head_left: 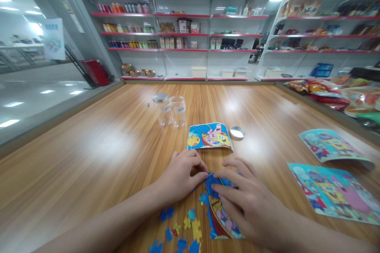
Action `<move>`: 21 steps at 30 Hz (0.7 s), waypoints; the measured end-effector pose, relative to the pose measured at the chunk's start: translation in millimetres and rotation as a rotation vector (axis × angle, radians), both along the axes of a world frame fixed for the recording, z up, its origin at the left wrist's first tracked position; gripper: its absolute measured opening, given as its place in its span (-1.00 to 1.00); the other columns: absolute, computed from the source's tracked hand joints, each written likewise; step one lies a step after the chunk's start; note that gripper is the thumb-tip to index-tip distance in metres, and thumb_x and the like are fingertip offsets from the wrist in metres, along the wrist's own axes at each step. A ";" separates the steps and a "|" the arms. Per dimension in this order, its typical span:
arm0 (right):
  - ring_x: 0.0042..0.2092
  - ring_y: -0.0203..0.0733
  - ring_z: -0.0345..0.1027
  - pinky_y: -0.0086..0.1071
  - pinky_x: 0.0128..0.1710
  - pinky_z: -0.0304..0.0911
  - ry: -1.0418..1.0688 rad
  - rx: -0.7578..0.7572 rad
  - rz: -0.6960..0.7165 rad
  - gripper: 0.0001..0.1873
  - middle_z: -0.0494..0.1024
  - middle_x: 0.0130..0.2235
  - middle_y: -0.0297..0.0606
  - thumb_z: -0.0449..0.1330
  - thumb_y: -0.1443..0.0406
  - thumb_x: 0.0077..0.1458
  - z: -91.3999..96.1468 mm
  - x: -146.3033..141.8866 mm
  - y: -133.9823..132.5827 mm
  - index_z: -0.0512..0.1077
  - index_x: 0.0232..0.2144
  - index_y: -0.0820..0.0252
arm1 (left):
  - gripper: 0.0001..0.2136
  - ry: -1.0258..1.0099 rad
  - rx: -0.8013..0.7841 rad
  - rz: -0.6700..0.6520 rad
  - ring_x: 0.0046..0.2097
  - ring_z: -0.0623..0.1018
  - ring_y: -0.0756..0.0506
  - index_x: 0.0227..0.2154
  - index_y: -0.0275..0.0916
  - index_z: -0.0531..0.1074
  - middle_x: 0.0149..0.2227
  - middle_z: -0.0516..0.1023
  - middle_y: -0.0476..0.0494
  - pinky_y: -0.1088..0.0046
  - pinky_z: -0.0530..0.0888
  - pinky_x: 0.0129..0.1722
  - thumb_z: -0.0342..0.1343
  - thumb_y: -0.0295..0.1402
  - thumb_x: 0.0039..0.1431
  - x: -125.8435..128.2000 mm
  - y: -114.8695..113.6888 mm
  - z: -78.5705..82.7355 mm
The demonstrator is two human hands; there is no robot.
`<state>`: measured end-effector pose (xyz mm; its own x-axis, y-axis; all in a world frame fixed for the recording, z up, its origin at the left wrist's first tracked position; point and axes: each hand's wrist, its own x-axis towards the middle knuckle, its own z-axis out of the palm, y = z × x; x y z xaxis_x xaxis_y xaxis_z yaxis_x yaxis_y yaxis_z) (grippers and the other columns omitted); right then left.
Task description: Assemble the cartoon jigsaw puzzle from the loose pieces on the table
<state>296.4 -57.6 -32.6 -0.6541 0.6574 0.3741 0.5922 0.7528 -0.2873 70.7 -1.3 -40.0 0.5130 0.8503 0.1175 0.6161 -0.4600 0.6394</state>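
Observation:
A partly joined jigsaw puzzle (pixel 217 221) lies flat on the table, showing a blue scene with a brown boat. My left hand (pixel 185 172) is at its upper left edge, thumb and forefinger pinched on a blue puzzle piece mostly hidden by the fingertips. Over the puzzle's upper right side rests my right hand (pixel 246 193), fingers spread and touching the surface, hiding part of the picture. Loose blue and yellow puzzle pieces (pixel 196 230) are scattered left of the puzzle. Just beyond my hands stands a curled reference picture (pixel 210 136) of cartoon figures in a boat.
Two clear plastic jars (pixel 178 112) stand farther back, one with a silver lid on. A loose metal lid (pixel 237 132) lies beside the reference picture. Two more cartoon pictures (pixel 338 193) lie at right. Packaged snacks (pixel 341 91) sit beyond the right edge; stocked shelves (pixel 181 33) stand behind.

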 end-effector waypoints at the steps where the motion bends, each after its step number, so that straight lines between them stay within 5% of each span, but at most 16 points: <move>1: 0.11 0.11 0.17 0.21 0.20 0.09 -0.001 -0.002 0.001 -0.70 0.50 -0.03 -0.16 0.10 0.40 0.24 -0.4 0.1 0.1 0.52 -0.03 0.13 | -0.94 -0.003 0.001 0.002 -0.12 0.48 -0.14 -0.36 -0.16 0.55 -0.24 0.51 -0.02 0.18 0.26 -0.03 0.25 -0.32 0.21 0.0 -0.2 0.1; 21: 0.13 0.11 0.18 0.20 0.21 0.11 -0.026 -0.001 -0.005 -0.69 0.51 -0.02 -0.15 0.13 0.41 0.20 0.0 0.4 -1.1 0.51 -0.04 0.14 | -0.94 -0.001 0.047 -0.034 -0.09 0.46 -0.16 -0.31 -0.14 0.54 -0.21 0.52 -0.05 0.17 0.24 -0.03 0.24 -0.30 0.21 -1.8 -2.4 -1.1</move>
